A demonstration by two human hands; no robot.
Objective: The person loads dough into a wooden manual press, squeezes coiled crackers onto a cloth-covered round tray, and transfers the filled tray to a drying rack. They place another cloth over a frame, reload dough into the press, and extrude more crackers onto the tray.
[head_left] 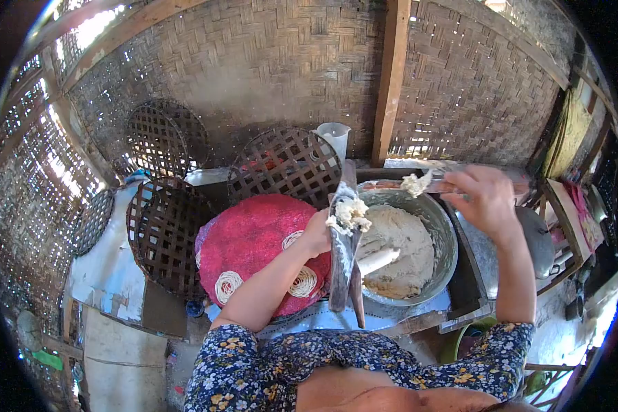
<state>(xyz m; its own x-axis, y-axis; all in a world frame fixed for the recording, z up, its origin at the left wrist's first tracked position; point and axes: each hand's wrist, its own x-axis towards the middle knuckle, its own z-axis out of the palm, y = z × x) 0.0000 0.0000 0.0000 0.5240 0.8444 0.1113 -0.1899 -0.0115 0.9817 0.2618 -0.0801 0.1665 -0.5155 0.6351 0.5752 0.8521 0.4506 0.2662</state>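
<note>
My left hand (pixel 317 233) is closed round the side of a long wooden press (pixel 342 257), which has lumps of pale dough (pixel 350 215) on its top. My right hand (pixel 483 198) is raised over the right rim of a metal basin (pixel 446 237), its fingers bent near a clump of dough (pixel 417 184) that seems to sit on a thin stick. A large mass of dough (pixel 399 247) lies in the basin, and a white cylinder (pixel 378 261) juts over it beside the press. Coiled strands (pixel 228 286) rest on a round red cloth-covered surface (pixel 247 240) at the left.
Round woven trays (pixel 165 230) stand at the left, and another tray (pixel 281 165) leans at the back wall. A white pitcher (pixel 334 139) stands behind the press. A wooden post (pixel 391 82) rises at the back. A grey lid (pixel 534 240) is at the right.
</note>
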